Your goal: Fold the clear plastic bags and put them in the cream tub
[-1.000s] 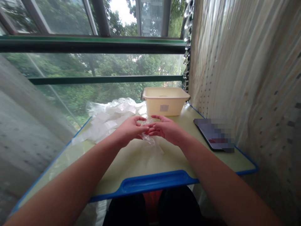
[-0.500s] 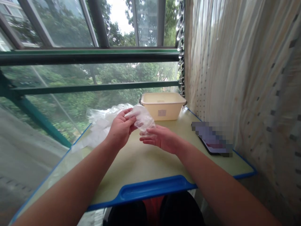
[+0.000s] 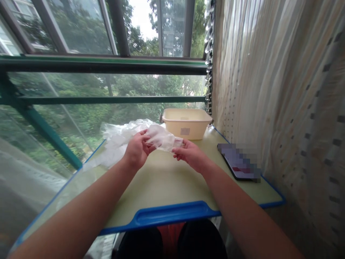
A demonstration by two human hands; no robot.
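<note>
A thin, translucent plastic bag (image 3: 161,137) is stretched between my hands above the table. My left hand (image 3: 138,149) is closed on its left end, with the thumb and fingers partly behind the film. At the other end my right hand (image 3: 190,154) pinches the edge between thumb and fingers. Just left of and behind my left hand lies a loose heap of crumpled clear plastic bags (image 3: 114,149), partly covered by that hand. Beyond the held bag stands a cream plastic bin (image 3: 196,131), whose visible inside looks bare.
The pale yellow table (image 3: 161,183) has a blue rim with a moulded tray (image 3: 172,213) at the front. A phone (image 3: 238,163), partly blurred, lies on the right. A curtain (image 3: 269,90) hangs beside it. Green railing (image 3: 118,100) and windows stand behind.
My right hand has moved slightly up and right and closed from loosely spread fingers into a pinch on the bag. The bag is now drawn out wider between the hands. The view has shifted slightly.
</note>
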